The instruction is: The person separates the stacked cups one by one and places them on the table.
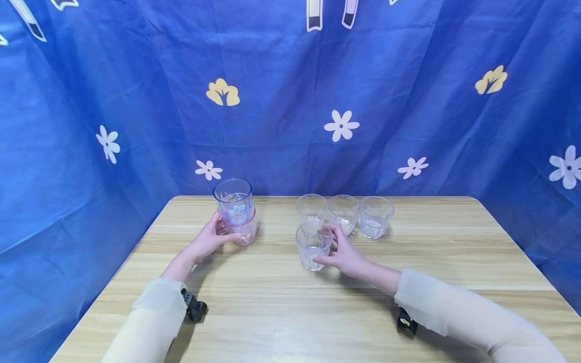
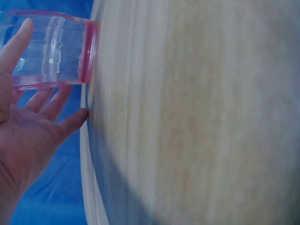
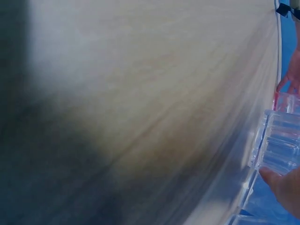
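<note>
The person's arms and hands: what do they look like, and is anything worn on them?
The left hand and right hand are ordinary human hands, without gloves. The left sleeve and right sleeve are long and off-white. A small black device sits at the left cuff, another black device at the right. I see no cables.

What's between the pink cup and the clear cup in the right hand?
Only bare wooden tabletop lies between the pink cup and that clear cup, as the head view shows.
</note>
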Tool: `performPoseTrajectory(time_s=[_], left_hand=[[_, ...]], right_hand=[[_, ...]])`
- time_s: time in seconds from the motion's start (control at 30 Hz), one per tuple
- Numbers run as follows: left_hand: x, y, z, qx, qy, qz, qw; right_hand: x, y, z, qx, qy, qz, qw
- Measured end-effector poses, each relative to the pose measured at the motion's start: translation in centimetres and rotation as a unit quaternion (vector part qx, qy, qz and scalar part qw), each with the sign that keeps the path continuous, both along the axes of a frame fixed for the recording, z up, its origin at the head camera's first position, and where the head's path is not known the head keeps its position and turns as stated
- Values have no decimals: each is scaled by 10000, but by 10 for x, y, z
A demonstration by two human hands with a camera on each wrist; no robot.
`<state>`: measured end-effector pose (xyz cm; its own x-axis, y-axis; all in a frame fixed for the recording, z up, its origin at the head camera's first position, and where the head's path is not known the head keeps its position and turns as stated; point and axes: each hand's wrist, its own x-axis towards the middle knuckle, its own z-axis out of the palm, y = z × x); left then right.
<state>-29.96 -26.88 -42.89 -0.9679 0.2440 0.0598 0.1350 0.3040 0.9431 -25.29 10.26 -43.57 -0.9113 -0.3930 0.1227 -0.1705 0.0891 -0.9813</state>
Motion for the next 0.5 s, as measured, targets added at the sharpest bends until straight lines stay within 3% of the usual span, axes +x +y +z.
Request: performPoseTrajectory(time_s=[0.5], left_hand=[[-3, -1, -1, -36, -44, 58, 10000]], right_hand=[[-6, -6, -2, 48, 82, -120, 9999]])
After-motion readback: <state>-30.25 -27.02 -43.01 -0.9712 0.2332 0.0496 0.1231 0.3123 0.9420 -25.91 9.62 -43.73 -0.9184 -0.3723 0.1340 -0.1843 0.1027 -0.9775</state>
